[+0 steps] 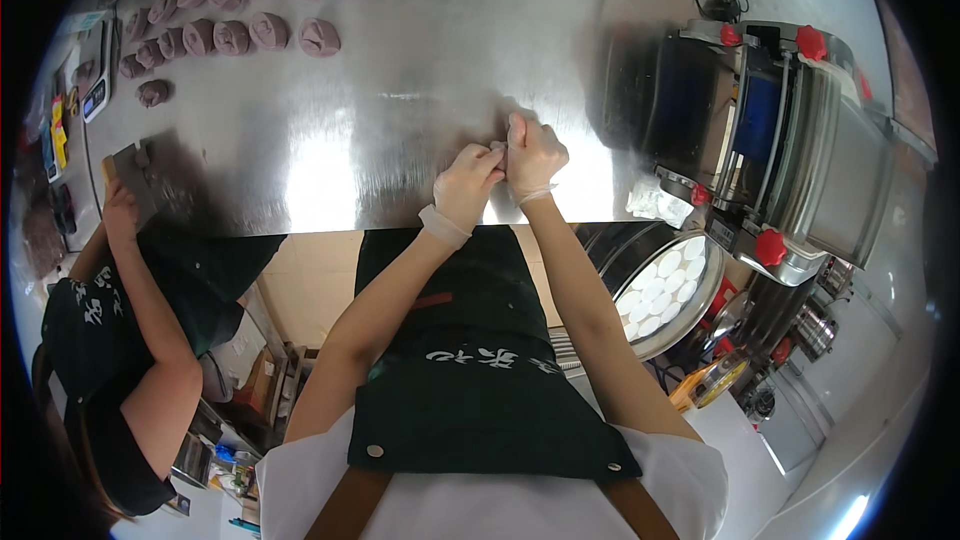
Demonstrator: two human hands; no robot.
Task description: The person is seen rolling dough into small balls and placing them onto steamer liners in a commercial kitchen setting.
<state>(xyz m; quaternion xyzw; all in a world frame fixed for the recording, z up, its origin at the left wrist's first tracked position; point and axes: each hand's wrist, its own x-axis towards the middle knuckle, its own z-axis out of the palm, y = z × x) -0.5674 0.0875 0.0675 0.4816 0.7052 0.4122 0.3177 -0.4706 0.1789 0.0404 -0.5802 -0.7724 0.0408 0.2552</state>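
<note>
My left hand (464,186) and my right hand (536,156), both in clear thin gloves, meet above the near edge of the steel table (420,120). The left fingers are pinched together toward the right hand. The right one is curled into a fist, its thumb sticking up. Whatever lies between the fingers is too small and too hidden to name. Away to the upper left sit rows of rolled purple dough pieces (231,37), with a darker small one (152,92) set apart below them.
At the left, a co-worker's hand (120,212) grips a dough scraper (135,183) on the table. Behind it stands a scale (97,98). To my right is a roller machine (760,140) with red knobs; below it, a round steamer (655,290) holds several white rounds.
</note>
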